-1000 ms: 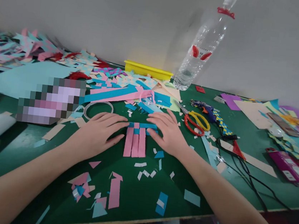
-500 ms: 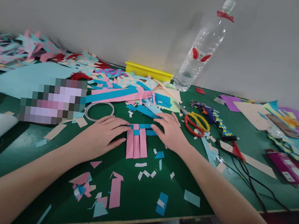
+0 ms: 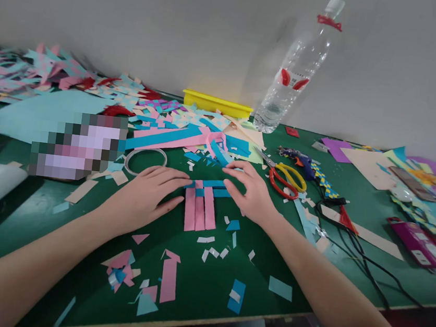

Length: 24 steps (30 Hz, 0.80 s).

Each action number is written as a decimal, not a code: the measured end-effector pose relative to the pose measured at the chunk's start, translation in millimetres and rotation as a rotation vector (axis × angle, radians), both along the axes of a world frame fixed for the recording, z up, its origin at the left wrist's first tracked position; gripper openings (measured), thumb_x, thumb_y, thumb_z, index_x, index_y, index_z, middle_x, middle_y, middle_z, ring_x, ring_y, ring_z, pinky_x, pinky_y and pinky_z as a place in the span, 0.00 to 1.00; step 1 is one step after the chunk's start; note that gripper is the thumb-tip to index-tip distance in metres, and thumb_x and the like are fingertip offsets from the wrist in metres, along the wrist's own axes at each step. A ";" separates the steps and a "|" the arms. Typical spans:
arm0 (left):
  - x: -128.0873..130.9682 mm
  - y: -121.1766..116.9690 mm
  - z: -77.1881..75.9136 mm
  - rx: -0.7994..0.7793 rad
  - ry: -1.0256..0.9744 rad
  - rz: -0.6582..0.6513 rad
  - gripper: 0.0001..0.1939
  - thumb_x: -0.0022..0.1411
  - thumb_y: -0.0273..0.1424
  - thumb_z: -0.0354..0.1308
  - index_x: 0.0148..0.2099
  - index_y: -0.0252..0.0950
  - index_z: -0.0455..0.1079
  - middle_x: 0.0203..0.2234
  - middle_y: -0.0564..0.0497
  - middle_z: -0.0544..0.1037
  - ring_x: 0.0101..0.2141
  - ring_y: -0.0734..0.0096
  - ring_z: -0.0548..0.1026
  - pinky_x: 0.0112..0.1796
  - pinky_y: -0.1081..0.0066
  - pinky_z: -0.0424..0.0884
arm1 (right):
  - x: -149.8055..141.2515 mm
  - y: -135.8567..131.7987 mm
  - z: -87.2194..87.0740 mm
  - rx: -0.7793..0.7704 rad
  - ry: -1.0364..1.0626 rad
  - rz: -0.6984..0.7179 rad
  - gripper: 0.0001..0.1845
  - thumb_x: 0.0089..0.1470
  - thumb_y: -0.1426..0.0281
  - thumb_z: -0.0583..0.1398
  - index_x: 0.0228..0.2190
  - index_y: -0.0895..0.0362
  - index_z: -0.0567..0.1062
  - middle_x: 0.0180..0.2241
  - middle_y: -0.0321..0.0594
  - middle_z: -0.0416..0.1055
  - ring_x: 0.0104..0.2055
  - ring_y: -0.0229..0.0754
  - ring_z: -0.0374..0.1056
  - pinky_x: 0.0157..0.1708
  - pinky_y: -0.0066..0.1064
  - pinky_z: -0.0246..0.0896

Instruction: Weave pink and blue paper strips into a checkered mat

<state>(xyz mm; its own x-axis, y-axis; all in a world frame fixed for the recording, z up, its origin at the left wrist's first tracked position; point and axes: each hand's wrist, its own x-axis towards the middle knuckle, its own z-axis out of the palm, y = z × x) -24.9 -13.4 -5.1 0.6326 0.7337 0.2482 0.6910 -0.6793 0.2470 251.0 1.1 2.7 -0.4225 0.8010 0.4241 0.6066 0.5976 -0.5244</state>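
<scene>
A small weave of pink paper strips [image 3: 200, 211] and blue paper strips [image 3: 215, 183] lies flat on the green table. My left hand [image 3: 151, 192] rests at its left side, fingers stretched out and fingertips on the top left edge. At its right end is my right hand [image 3: 252, 191], bent, with the thumb by the blue strips of the weave. A raised, curved blue paper strip [image 3: 219, 153] runs to the right fingertips, which seem to grip its end. The exact contact is hidden behind the fingers.
Scissors [image 3: 285, 179], a glue gun [image 3: 300, 162] and dark cords [image 3: 364, 261] lie to the right. A plastic bottle [image 3: 291, 72] stands behind. A tape ring [image 3: 145, 161], a blurred-out object [image 3: 78, 147] and paper scraps [image 3: 169, 278] are around. The table edge [image 3: 183, 326] is near.
The loose blue strip by my right fingers has risen into a curve. My right fingers have bent more and shifted slightly. My left hand stays on the weave, which has moved slightly right.
</scene>
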 end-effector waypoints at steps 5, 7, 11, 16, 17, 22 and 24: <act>3.4 -7.8 6.2 0.010 -0.137 0.019 0.22 0.72 0.41 0.46 0.63 0.42 0.61 0.55 0.45 0.73 0.55 0.56 0.69 0.55 0.55 0.66 | -15.2 -24.1 16.4 -0.279 0.382 0.223 0.20 0.64 0.57 0.53 0.53 0.49 0.72 0.57 0.43 0.65 0.62 0.46 0.61 0.58 0.43 0.64; 3.4 -10.1 7.6 0.037 -0.194 0.029 0.20 0.72 0.40 0.45 0.61 0.41 0.63 0.52 0.45 0.75 0.54 0.56 0.71 0.53 0.56 0.68 | -20.2 -30.3 17.6 -0.306 0.360 0.326 0.22 0.64 0.56 0.54 0.55 0.49 0.71 0.58 0.43 0.63 0.63 0.46 0.60 0.61 0.43 0.60; -0.3 -8.9 4.6 0.075 -0.322 0.070 0.16 0.69 0.42 0.51 0.52 0.41 0.69 0.46 0.47 0.77 0.50 0.57 0.73 0.50 0.59 0.71 | -26.1 -33.9 12.9 -0.269 0.225 0.427 0.27 0.62 0.54 0.55 0.58 0.51 0.67 0.60 0.46 0.61 0.65 0.46 0.57 0.65 0.43 0.54; -3.1 -5.6 3.4 0.066 -0.408 0.011 0.11 0.69 0.40 0.54 0.43 0.39 0.72 0.40 0.49 0.77 0.43 0.62 0.75 0.45 0.64 0.73 | -28.6 -33.0 7.0 -0.204 0.150 0.539 0.30 0.60 0.57 0.59 0.60 0.55 0.63 0.63 0.48 0.58 0.67 0.44 0.53 0.66 0.40 0.53; -3.1 -5.7 5.2 0.070 -0.400 0.026 0.11 0.69 0.39 0.53 0.40 0.38 0.72 0.39 0.50 0.76 0.41 0.64 0.75 0.42 0.65 0.73 | -28.4 -32.5 6.4 -0.193 0.135 0.530 0.29 0.61 0.58 0.59 0.59 0.55 0.63 0.63 0.48 0.58 0.67 0.44 0.53 0.65 0.40 0.53; -6.3 -6.9 17.3 0.134 -0.307 0.268 0.15 0.69 0.41 0.53 0.34 0.36 0.69 0.33 0.51 0.74 0.36 0.65 0.74 0.32 0.68 0.73 | -24.0 -26.0 1.8 -0.075 0.061 0.361 0.18 0.64 0.64 0.56 0.53 0.55 0.68 0.59 0.49 0.63 0.63 0.46 0.59 0.62 0.45 0.58; -9.6 -6.1 20.1 0.112 -0.308 0.349 0.16 0.69 0.40 0.52 0.32 0.36 0.69 0.33 0.51 0.74 0.34 0.68 0.74 0.27 0.72 0.71 | -21.6 -22.2 -0.9 -0.066 0.036 0.282 0.15 0.63 0.66 0.55 0.51 0.55 0.69 0.57 0.49 0.66 0.61 0.46 0.62 0.60 0.45 0.61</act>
<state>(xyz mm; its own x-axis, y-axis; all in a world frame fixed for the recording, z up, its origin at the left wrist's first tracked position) -34.5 -19.5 15.0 0.2380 0.8472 0.4749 0.7887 -0.4539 0.4146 229.4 -21.1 1.8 -0.6180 0.6805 0.3937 0.4020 0.7039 -0.5857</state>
